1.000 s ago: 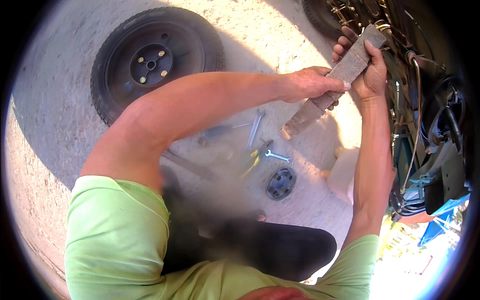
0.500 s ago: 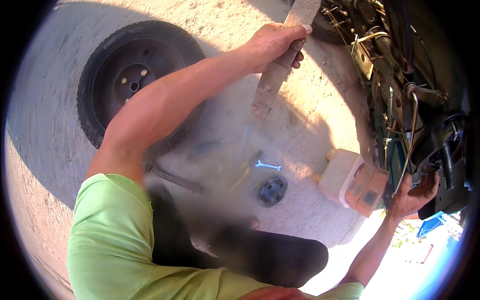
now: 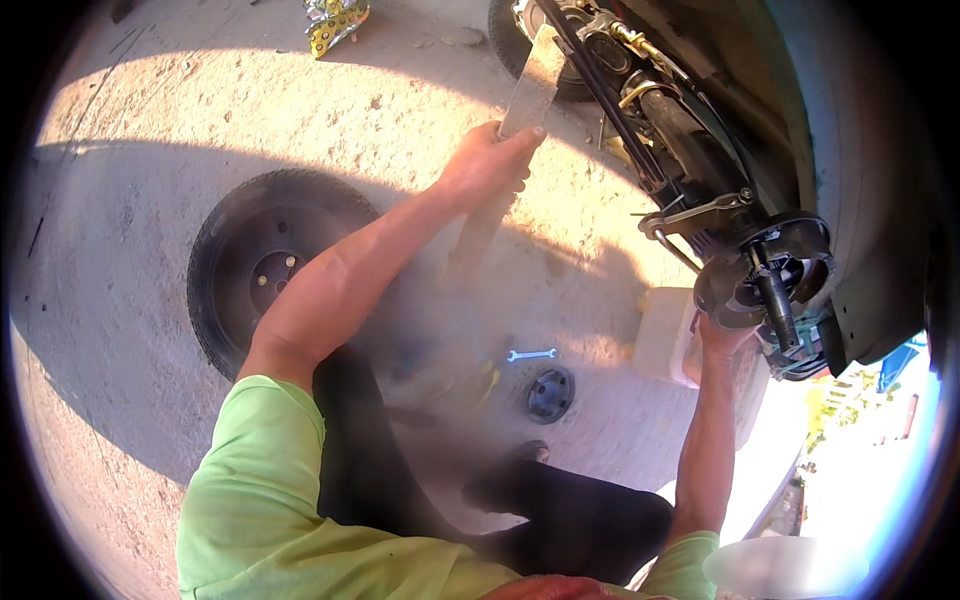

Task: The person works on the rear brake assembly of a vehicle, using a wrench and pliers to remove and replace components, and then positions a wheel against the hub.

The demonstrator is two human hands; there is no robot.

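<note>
A dusty, narrow wooden plank [image 3: 540, 72] slants across the upper middle, and my left hand [image 3: 492, 165] is closed around it. The plank's far end reaches the axle assembly [image 3: 665, 125] of a raised vehicle; its near end is blurred. Over on the right, my right hand [image 3: 722, 335] presses up under the wheel hub [image 3: 765, 270] with its bare spindle. The fingers of that hand are hidden behind the hub. Just left of my right wrist stands a pale block-like container [image 3: 664, 335], partly covered by the arm.
A wheel with tyre [image 3: 215, 270] lies flat at left, under my left forearm. Between my knees and the container lie an open-end wrench [image 3: 532, 355] and a round dark metal part [image 3: 550, 395]. A shiny yellow packet [image 3: 335, 25] sits at the far edge. The vehicle body [image 3: 885, 200] overhangs the right.
The view has swung toward the vehicle, showing more of the axle. The plank's far end now meets the axle assembly. My right hand has shifted, its fingers now out of sight behind the hub.
</note>
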